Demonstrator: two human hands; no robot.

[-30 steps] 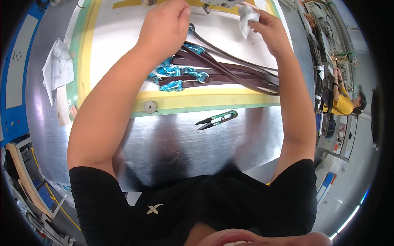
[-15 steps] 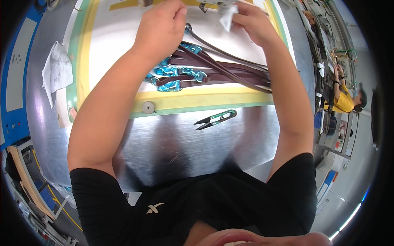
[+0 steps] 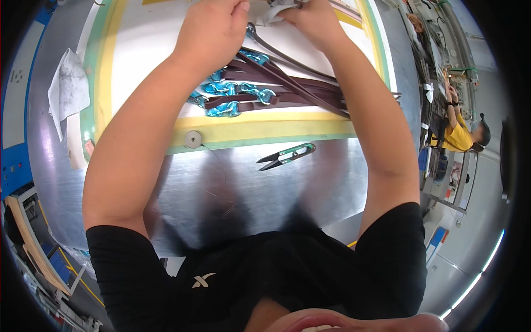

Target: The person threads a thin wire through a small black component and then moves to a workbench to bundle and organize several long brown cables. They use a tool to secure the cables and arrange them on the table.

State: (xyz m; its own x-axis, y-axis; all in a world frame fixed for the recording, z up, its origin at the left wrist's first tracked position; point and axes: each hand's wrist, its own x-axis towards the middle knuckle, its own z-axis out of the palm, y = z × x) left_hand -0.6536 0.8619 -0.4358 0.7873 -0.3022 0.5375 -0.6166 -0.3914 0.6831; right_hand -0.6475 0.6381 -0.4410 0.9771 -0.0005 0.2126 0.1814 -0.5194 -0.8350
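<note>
the right hand (image 3: 316,23) pinches a crumpled white cloth (image 3: 272,16) at the view's top edge
the left hand (image 3: 215,29) is curled; what its fingers grip, i cannot tell. dark brown leather-like straps (image 3: 298,87) with blue-wrapped metal clasps (image 3: 224,90) run under the right forearm (image 3: 381,116): a low sweep could drag them, perhaps toward the green-handled, black-bladed snips (image 3: 282,154).
</note>
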